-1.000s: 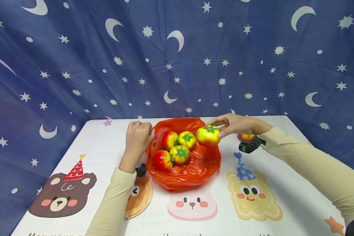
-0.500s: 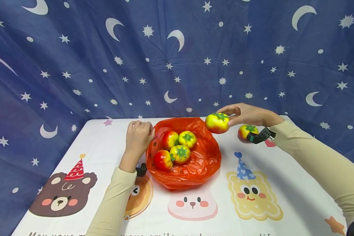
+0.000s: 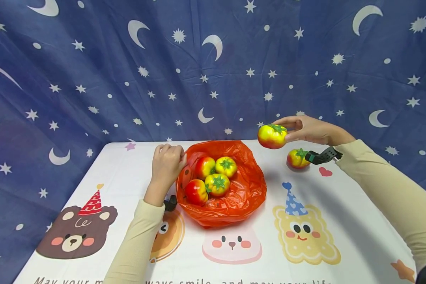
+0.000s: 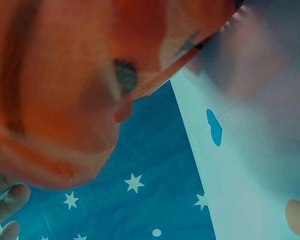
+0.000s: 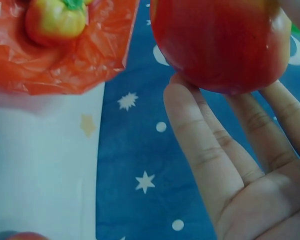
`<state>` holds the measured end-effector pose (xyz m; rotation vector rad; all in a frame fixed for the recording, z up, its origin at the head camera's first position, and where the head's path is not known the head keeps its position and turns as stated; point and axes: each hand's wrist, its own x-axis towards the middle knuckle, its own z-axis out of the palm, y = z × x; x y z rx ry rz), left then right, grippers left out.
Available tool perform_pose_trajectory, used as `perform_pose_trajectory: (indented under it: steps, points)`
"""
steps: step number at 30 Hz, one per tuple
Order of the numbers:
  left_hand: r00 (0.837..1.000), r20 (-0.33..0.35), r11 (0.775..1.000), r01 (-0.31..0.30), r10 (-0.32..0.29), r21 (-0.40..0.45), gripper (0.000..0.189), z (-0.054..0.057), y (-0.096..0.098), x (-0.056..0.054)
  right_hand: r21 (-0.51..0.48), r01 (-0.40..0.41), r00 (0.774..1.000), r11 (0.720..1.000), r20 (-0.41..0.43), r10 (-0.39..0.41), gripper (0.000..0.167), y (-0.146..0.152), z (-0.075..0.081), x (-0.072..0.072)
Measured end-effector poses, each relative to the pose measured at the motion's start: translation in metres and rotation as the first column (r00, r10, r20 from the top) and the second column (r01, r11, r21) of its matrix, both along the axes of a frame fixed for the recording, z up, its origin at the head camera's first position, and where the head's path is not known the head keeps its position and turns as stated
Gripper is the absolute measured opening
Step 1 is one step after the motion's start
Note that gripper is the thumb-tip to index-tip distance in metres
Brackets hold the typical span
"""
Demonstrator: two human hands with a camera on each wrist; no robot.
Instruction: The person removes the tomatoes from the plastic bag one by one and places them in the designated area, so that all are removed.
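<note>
In the head view my right hand [image 3: 314,129] holds a yellow-and-red tomato [image 3: 271,136] with a green leafy top, raised above the table's far right side. The right wrist view shows its red underside [image 5: 220,50] between thumb and fingers. With curled fingers, my left hand [image 3: 167,165] grips the left rim of a red plastic bag [image 3: 246,189]. Several similar tomatoes [image 3: 217,185] lie inside the wide-mouthed bag, grouped toward its left. In the left wrist view the bag [image 4: 65,110] fills the upper left, with some fingertips beside it.
Another tomato [image 3: 298,158] sits on the table right of the bag, below the right wrist. The white tablecloth [image 3: 269,244] carries printed cartoon figures. A blue curtain [image 3: 184,71] with moons and stars hangs behind the table's far edge.
The right hand has lifted the tomato from over the bag, up and to the right. The tomato on the table is now more fully visible. Left hand and bag stay put.
</note>
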<state>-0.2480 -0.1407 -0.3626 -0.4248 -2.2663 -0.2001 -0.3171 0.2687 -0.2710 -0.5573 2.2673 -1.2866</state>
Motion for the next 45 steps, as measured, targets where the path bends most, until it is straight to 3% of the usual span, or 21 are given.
perform_pose_trajectory:
  steps: [12,25,45]
  points:
    - [1.0,-0.009,1.0,0.0,0.0,-0.005,0.014,0.0,0.0,-0.001,0.012,0.136,0.99,0.991,-0.025,-0.135,0.051,0.015,0.004,0.0]
    - [1.0,-0.018,1.0,0.007,-0.007,-0.005,0.014,-0.001,0.0,-0.002,-0.115,0.227,0.974,0.967,0.013,-0.227,0.039,0.031,-0.004,-0.008]
    - [1.0,-0.004,1.0,-0.011,0.011,-0.009,0.013,-0.002,-0.002,-0.002,-0.185,0.242,0.97,0.952,0.044,-0.238,0.037,0.061,-0.013,-0.009]
